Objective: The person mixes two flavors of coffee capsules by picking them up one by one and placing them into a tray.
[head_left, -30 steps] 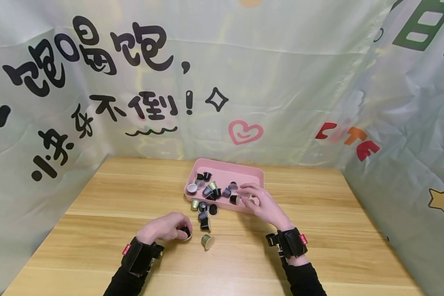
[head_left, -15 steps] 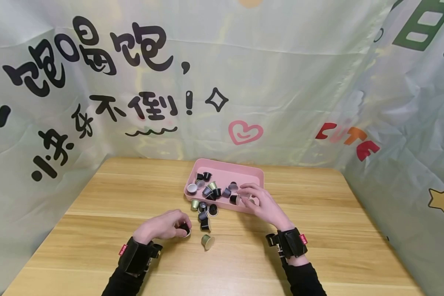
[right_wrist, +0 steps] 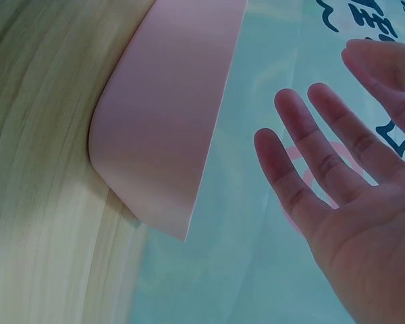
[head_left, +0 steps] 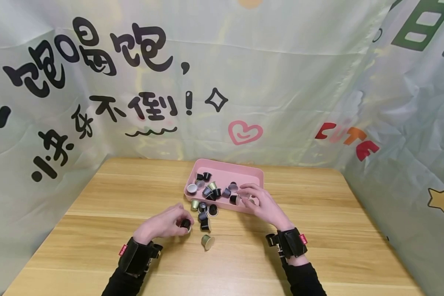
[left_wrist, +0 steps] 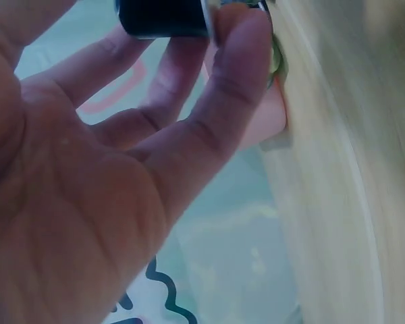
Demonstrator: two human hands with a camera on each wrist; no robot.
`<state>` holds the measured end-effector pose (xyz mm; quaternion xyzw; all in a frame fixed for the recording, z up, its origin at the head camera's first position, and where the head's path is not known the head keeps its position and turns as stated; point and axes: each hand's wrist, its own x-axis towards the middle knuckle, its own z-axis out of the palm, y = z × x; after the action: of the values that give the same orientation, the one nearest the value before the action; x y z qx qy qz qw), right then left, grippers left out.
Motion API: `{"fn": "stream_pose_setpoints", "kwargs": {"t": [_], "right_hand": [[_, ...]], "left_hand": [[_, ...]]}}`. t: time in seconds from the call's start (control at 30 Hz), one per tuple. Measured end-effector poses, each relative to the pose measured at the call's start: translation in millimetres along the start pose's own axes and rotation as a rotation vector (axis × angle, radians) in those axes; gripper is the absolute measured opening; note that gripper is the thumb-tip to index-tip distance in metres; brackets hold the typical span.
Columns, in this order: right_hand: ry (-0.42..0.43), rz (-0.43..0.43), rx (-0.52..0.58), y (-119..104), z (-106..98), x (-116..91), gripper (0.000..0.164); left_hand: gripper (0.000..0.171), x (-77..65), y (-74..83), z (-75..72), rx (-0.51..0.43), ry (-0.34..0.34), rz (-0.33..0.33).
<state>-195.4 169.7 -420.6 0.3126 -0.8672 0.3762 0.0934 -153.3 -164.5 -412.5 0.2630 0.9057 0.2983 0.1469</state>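
Currently, the left hand [head_left: 165, 223] pinches a black capsule [head_left: 185, 224] near a greenish capsule [head_left: 207, 242] lying on the table [head_left: 96, 246], while the right hand [head_left: 262, 204], fingers loosely extended and holding nothing, hovers over the pink tray [head_left: 238, 169].

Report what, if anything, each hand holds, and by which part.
The left hand holds a black capsule, with fingers at its pale rim; the rest of the grip is partly hidden. The right hand holds nothing.

- Looks like a curtained-off booth here: pale, creased fabric sheets [head_left: 299, 82] hanging on three sides!
- Bold black Chinese lettering [head_left: 153, 105] across them!
- Flat, light-brown wooden table [head_left: 340, 230] between!
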Motion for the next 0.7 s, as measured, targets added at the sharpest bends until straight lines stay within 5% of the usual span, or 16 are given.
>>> {"fn": "stream_pose_setpoints", "kwargs": {"t": [0.37, 0.7], "right_hand": [[-0.013, 0.021, 0.011, 1, 0, 0, 0.025], [-0.01, 0.036, 0.01, 1, 0, 1, 0.025]], "left_hand": [[0.034, 5.3, -3.0, 3.5, -0.002, 0.077, 0.031], [0.032, 11.1, -1.4, 6.9, -0.036, 0.22, 0.02]]}}
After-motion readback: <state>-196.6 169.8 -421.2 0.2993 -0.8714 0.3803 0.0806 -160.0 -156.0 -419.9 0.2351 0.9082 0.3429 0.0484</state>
